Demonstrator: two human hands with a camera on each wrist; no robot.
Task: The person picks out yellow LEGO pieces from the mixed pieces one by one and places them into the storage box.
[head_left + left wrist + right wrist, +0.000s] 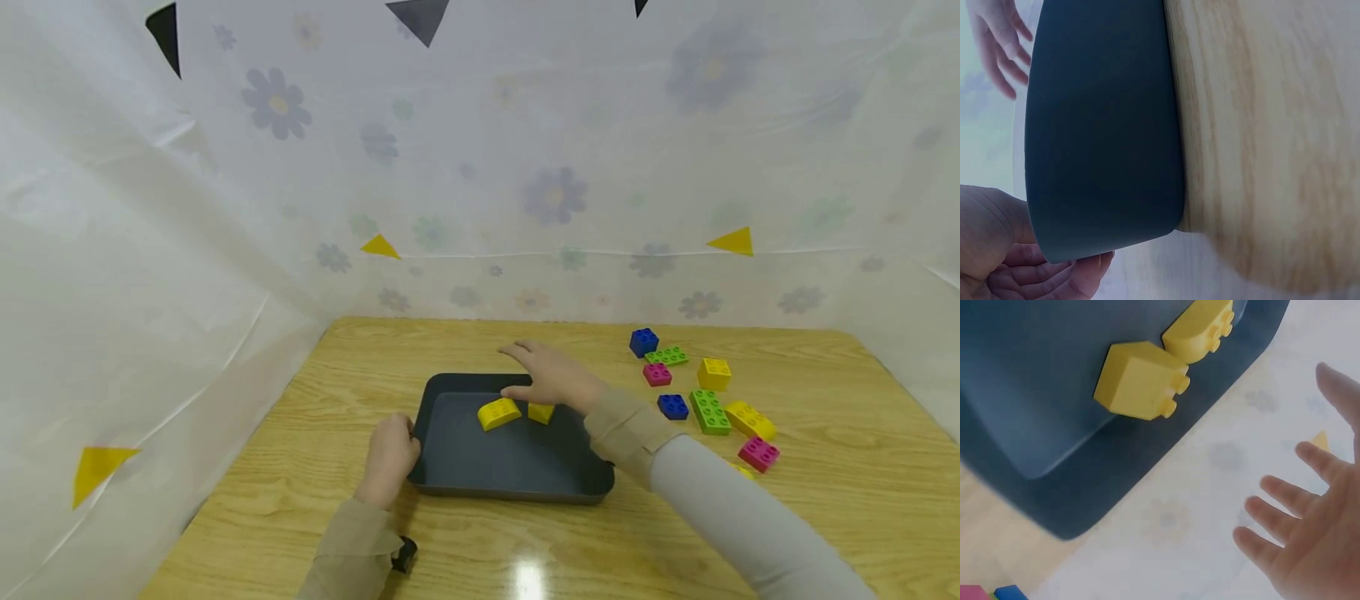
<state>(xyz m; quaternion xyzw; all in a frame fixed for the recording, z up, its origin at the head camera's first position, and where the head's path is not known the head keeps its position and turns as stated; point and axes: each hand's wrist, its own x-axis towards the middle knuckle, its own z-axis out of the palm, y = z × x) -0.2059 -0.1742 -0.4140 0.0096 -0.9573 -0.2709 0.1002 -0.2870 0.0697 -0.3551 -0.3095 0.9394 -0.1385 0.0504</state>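
Note:
A dark shallow tray point(510, 467) lies on the wooden table. My left hand point(392, 457) grips its left wall; in the left wrist view the curled fingers point(1054, 278) reach round the tray's edge. Two yellow toy bricks are in the tray: a curved-ended one point(498, 413) and a blockier one point(540, 413), partly hidden by the hand in the head view. My right hand point(555, 379) is over the tray's back right part, fingers spread and holding nothing. In the right wrist view the hand point(1319, 519) is apart from the blocky brick point(1138, 381).
Right of the tray lie several loose toy bricks, among them blue point(643, 342), green point(708, 412), pink point(759, 454) and yellow point(715, 374) ones. Flower-patterned sheeting point(465, 208) hangs behind the table. A small black object point(405, 554) is beside my left sleeve.

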